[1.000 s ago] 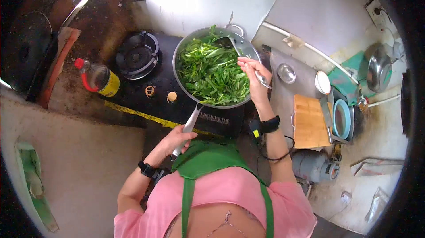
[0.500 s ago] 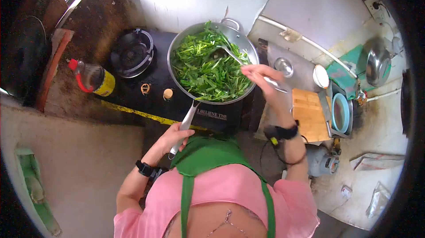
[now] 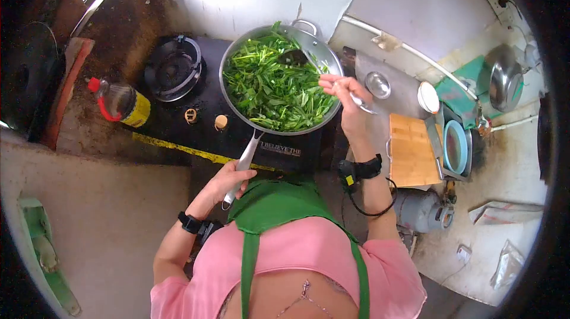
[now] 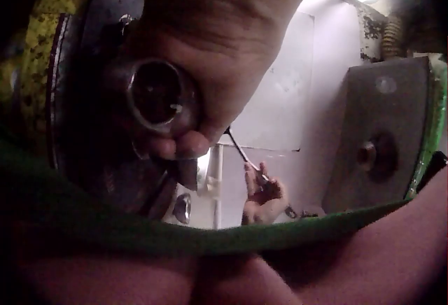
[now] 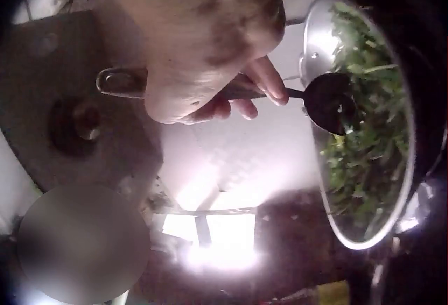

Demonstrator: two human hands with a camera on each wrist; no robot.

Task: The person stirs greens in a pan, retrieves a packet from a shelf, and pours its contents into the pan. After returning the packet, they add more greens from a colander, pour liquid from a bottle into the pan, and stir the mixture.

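A deep metal pan [image 3: 328, 124] heaped with chopped leafy greens [image 3: 270, 90] sits on the dark stove. My left hand [image 3: 224, 181] grips its long handle [image 3: 248, 154], thumb across the top. In the left wrist view the handle's looped end [image 4: 133, 98] pokes out of that hand. Over the pan's right rim, my right hand [image 3: 351, 100] holds a long-handled metal spatula [image 3: 362, 106] with its fingers around the shaft. The spatula's rounded, dark head [image 5: 327, 102] is among the greens at the pan's far side.
Left of the pan are a second burner [image 3: 173, 69] and a red-capped bottle [image 3: 122, 104]. To the right lie a metal ladle [image 3: 377, 85], a white bowl [image 3: 428, 97], a wooden cutting board [image 3: 412, 149], a knife [image 3: 435, 141] and a blue basin [image 3: 455, 147]. A gas cylinder [image 3: 421, 211] stands below.
My right hand swung right and toward me with the spatula, then came back over the pan's rim. The greens have shifted. My left hand keeps its grip on the pan handle.
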